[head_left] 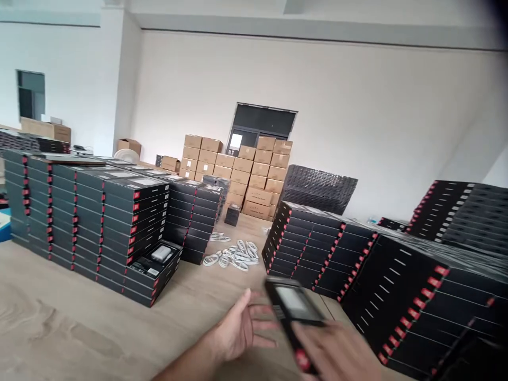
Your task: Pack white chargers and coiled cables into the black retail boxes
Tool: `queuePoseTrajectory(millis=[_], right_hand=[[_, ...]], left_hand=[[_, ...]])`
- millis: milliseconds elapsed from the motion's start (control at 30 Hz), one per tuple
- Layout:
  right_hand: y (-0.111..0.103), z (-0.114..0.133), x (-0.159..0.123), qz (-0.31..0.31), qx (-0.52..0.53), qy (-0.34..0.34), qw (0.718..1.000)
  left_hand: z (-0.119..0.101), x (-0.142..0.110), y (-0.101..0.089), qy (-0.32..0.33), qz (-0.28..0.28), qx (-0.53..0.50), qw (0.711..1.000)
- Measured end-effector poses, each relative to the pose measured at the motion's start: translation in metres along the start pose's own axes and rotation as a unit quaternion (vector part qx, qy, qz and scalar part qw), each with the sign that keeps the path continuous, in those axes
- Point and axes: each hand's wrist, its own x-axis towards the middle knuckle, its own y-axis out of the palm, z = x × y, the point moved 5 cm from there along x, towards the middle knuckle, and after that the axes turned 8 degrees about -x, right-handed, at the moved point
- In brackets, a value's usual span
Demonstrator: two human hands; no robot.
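From my distant seat, I see the blurred right hand [337, 349] holding a flat black box with a pale window and red end [293, 301] at five o'clock. The left hand [238, 328], fingers spread wide, is at six; I cannot tell if it touches the box. Coiled white cables [238, 256] lie at seven, between stacked black-and-red boxes [115, 227].
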Motion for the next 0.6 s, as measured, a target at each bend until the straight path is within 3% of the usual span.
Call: queuePoseTrajectory(millis=[67, 100, 133, 200, 267, 333, 367, 500, 600], right_hand=[[0.057, 0.042, 0.023, 0.079, 0.039, -0.085, 0.993], [0.077, 0.055, 0.031, 0.083, 0.066, -0.085, 0.991], [0.093, 0.059, 0.037, 0.073, 0.094, -0.043, 0.992], [0.116, 0.050, 0.036, 0.034, 0.178, 0.125, 0.976], [0.136, 0.038, 0.025, 0.055, 0.298, 0.256, 0.918], [0.148, 0.037, 0.016, 0.101, 0.393, 0.281, 0.870], [0.149, 0.038, 0.014, 0.112, 0.412, 0.273, 0.862], [0.137, 0.041, 0.015, 0.053, 0.311, 0.263, 0.912], [0.132, 0.048, 0.017, 0.048, 0.232, 0.231, 0.944]], left_hand=[[-0.015, 0.000, -0.020, 0.063, -0.079, -0.081, 0.992], [-0.025, -0.001, -0.031, 0.102, -0.121, -0.099, 0.982], [-0.035, -0.003, -0.041, 0.135, -0.155, -0.101, 0.973], [-0.051, -0.006, -0.053, 0.161, -0.171, -0.090, 0.968], [-0.062, -0.008, -0.052, 0.166, -0.147, -0.062, 0.973], [-0.067, -0.010, -0.043, 0.178, -0.120, -0.005, 0.977], [-0.068, -0.011, -0.038, 0.192, -0.121, 0.032, 0.973], [-0.063, -0.018, -0.015, 0.258, -0.148, 0.170, 0.939], [-0.063, -0.025, -0.003, 0.288, -0.158, 0.252, 0.910]])
